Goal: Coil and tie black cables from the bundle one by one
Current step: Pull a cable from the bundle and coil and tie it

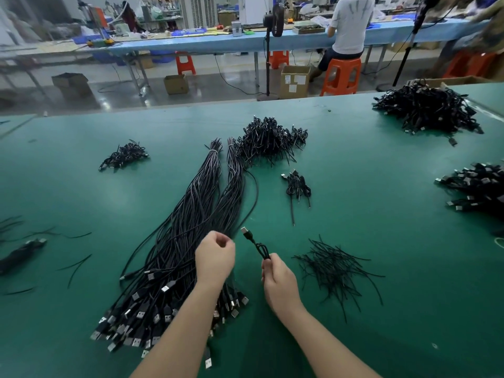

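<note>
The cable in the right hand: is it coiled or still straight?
Partly coiled: the cable shows a small loop above the right hand, its plug sticking up free.

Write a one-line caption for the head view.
Right hand grips a coiled cable; left hand curled above the bundle on the green table.

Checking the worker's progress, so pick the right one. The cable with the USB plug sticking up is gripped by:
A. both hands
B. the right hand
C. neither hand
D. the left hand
B: the right hand grips the coiled cable, while the left hand is apart from it.
</note>
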### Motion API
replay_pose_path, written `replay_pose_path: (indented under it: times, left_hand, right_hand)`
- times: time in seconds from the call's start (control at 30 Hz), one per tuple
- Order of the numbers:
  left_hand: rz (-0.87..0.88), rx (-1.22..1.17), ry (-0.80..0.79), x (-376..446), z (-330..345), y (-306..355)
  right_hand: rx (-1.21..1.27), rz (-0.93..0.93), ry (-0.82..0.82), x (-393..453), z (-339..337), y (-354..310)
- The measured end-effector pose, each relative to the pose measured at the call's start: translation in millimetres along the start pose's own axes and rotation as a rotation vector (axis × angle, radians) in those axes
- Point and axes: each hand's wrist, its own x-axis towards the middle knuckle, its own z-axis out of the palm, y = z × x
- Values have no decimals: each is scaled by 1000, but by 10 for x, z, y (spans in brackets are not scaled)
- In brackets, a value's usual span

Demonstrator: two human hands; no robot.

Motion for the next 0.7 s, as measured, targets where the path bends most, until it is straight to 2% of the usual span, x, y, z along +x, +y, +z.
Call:
replay_pose_path:
  times: [0.1,0.27,0.37,0.7]
  left_hand:
    - [68,154,-104,-33,59,-123]
    - [78,83,-233,-114,152,-132]
    - [127,127,-279,-114,140,-181]
    - [530,511,-131,-159,112,-298]
  right_hand:
    - [-17,-12,-14,-3,-14,-16]
    - [39,3,-33,-3,-37,-29]
    - [63,25,-37,0,-57,-36]
    - [52,3,-73,1,-62,-32]
